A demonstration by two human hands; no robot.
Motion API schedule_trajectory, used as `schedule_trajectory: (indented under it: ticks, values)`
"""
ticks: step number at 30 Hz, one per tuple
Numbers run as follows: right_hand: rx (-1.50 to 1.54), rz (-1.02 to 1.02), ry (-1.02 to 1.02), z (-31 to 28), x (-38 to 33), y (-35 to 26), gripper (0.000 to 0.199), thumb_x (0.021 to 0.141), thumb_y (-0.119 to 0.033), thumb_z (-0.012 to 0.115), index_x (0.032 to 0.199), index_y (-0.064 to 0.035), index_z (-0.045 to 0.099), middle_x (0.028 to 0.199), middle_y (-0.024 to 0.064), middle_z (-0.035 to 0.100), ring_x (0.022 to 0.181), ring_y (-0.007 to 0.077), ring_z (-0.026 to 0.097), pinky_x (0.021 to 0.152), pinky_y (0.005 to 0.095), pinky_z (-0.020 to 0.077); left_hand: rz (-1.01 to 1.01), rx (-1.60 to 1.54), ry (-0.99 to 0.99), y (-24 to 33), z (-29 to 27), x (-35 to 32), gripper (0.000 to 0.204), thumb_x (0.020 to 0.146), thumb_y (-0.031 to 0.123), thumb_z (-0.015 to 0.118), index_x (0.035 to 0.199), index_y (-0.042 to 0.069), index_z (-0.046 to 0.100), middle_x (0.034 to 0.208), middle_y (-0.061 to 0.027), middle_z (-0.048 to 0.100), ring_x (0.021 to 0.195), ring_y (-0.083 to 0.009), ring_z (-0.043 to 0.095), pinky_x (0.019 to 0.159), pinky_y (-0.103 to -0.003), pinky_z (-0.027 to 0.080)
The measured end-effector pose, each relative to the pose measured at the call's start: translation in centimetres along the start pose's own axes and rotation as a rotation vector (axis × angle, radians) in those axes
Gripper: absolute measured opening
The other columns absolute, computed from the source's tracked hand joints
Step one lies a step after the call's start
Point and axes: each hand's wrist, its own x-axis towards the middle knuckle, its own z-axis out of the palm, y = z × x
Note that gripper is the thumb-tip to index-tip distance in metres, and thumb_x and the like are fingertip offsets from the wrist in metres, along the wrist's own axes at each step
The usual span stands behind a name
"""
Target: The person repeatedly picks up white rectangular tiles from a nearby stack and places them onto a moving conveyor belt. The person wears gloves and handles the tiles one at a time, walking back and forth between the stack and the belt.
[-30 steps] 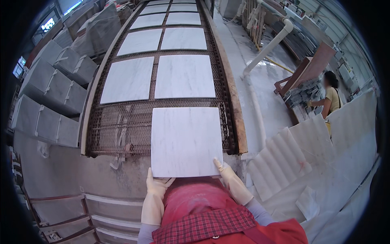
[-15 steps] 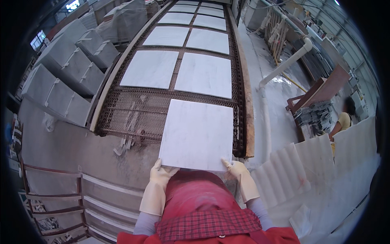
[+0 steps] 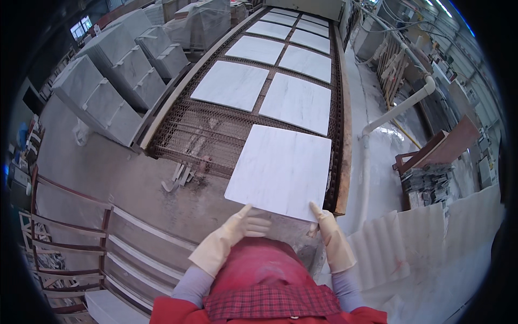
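Head view: one white marble tile (image 3: 280, 170), gripped at its near edge by the left hand (image 3: 245, 224) and right hand (image 3: 322, 216), both gloved, over the mesh conveyor (image 3: 199, 135). Six more tiles (image 3: 294, 100) lie farther along; stacked slabs (image 3: 102, 102) stand left.

You wear long cream rubber gloves on both hands: the left hand (image 3: 249, 224) at lower centre of the frame, the right hand (image 3: 325, 225) just to its right, each cuff flaring wide over the forearm. Pale lilac sleeves show below the cuffs. At the bottom edge sits a red apron with a red-and-dark plaid band across it.
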Motion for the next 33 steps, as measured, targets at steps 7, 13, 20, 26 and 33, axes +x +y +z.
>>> schedule_trajectory:
  ticks: [7, 13, 20, 26, 33]
  values:
    - [0.091, -0.043, -0.152, 6.1, -4.5, -2.2, 0.045, 0.087, -0.041, 0.059, 0.077, 0.0023, 0.059, 0.049, 0.0132, 0.055, 0.043, 0.0247, 0.055, 0.044, 0.0325, 0.0453, 0.647, 0.844, 0.505, 0.1, 0.5, 3.6, 0.048, 0.086, 0.011, 0.065, 0.129, 0.0, 0.047, 0.121, -0.0131, 0.059, 0.112, -0.0228, 0.055, 0.098, -0.032, 0.043]
    - [0.195, -0.137, -0.161, 11.3, -7.3, -6.1, 0.047, 0.09, -0.04, 0.053, 0.069, 0.001, 0.06, 0.047, 0.0125, 0.054, 0.047, 0.0257, 0.056, 0.051, 0.0327, 0.0459, 0.505, 0.454, 0.403, 6.1, 0.5, 0.0, 0.037, 0.084, -0.002, 0.063, 0.119, -0.003, 0.055, 0.114, -0.0099, 0.062, 0.106, -0.014, 0.057, 0.092, -0.026, 0.046]
    - [0.129, -0.036, -0.279, 17.3, -5.5, -10.0, 0.046, 0.091, -0.041, 0.05, 0.085, 0.0041, 0.059, 0.052, 0.0124, 0.055, 0.056, 0.0237, 0.056, 0.059, 0.0289, 0.0451, 0.705, 0.397, 0.518, 9.6, -3.9, -3.3, 0.031, 0.084, 0.0, 0.062, 0.115, -0.002, 0.06, 0.107, -0.0125, 0.064, 0.097, -0.0184, 0.061, 0.083, -0.03, 0.05]
    - [0.188, -0.022, -0.395, 22.8, -0.1, -11.9, 0.041, 0.092, -0.039, 0.054, 0.087, 0.0018, 0.058, 0.054, 0.0113, 0.057, 0.05, 0.0227, 0.056, 0.049, 0.0308, 0.0452, 0.688, -0.233, 0.39, 14.8, -9.3, -5.3, 0.02, 0.087, 0.004, 0.055, 0.105, -0.005, 0.06, 0.107, -0.0159, 0.062, 0.094, -0.0253, 0.062, 0.08, -0.037, 0.054]
    - [0.142, -0.007, -0.454, 26.9, 4.3, -12.7, 0.045, 0.088, -0.047, 0.057, 0.085, -0.0029, 0.058, 0.056, 0.0095, 0.059, 0.049, 0.0191, 0.058, 0.045, 0.0305, 0.0453, 0.788, -0.048, 0.492, 18.8, -12.5, -5.1, 0.021, 0.088, 0.002, 0.054, 0.108, -0.003, 0.059, 0.112, -0.0164, 0.06, 0.099, -0.0285, 0.06, 0.083, -0.044, 0.053]
